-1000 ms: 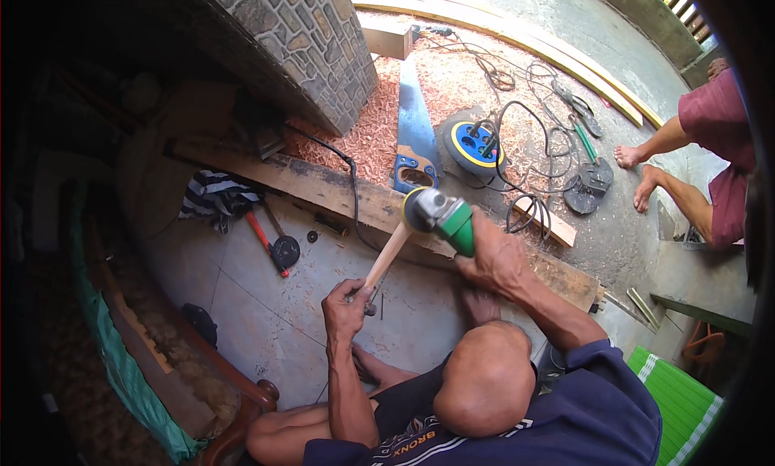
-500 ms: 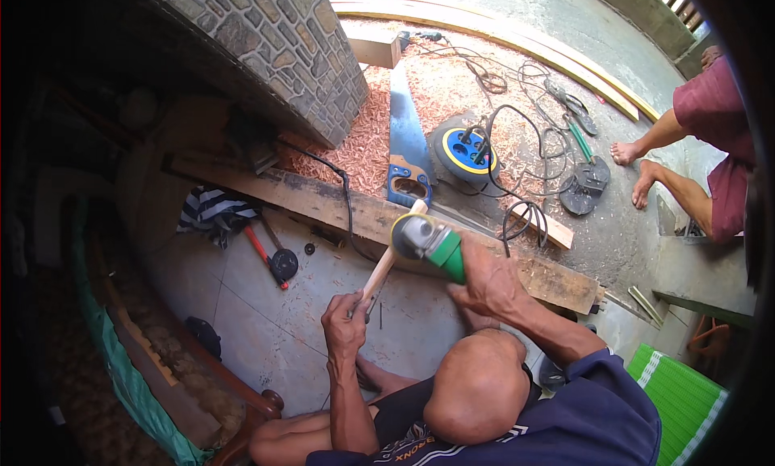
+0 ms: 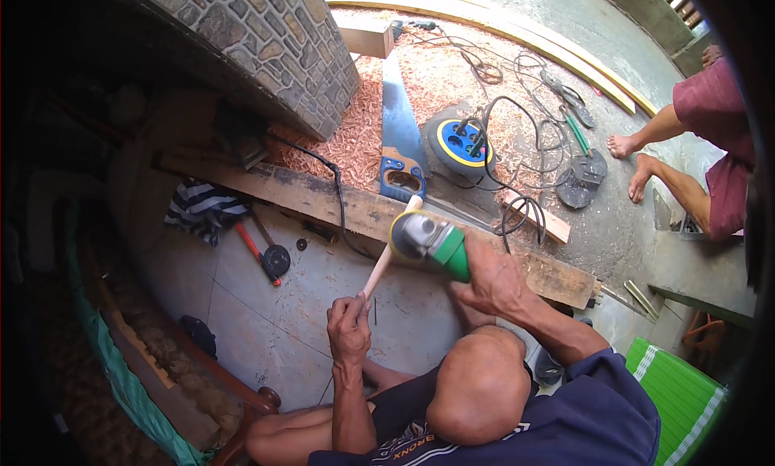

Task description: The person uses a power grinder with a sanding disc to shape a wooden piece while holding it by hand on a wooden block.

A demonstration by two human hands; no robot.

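Observation:
My left hand (image 3: pixel 349 327) is closed around the near end of a slim pale wooden stick (image 3: pixel 376 276). The stick slants up and away, its far end over a long, worn wooden beam (image 3: pixel 299 193). In my right hand (image 3: pixel 494 279) is a green angle grinder (image 3: pixel 450 253), gripped by its body. Its round disc (image 3: pixel 406 233) lies across the upper part of the stick, seemingly against it; the exact contact is hidden. Just beyond the stick's tip, a handsaw (image 3: pixel 401 135) with a blue-and-wood handle leans at the beam.
Past the beam are wood shavings (image 3: pixel 367 102), a blue-yellow cable reel (image 3: pixel 464 141), loose cords and a wood offcut (image 3: pixel 539 217). A red-handled hammer-like tool (image 3: pixel 270 260) and striped cloth (image 3: pixel 202 212) lie left. Another person's bare feet (image 3: pixel 634 163) are at right, near sandals (image 3: pixel 581 179).
My left fingers have closed more tightly around the stick, which sits at a slightly different angle. The grinder stays over its upper part. The background has shifted slightly left in view.

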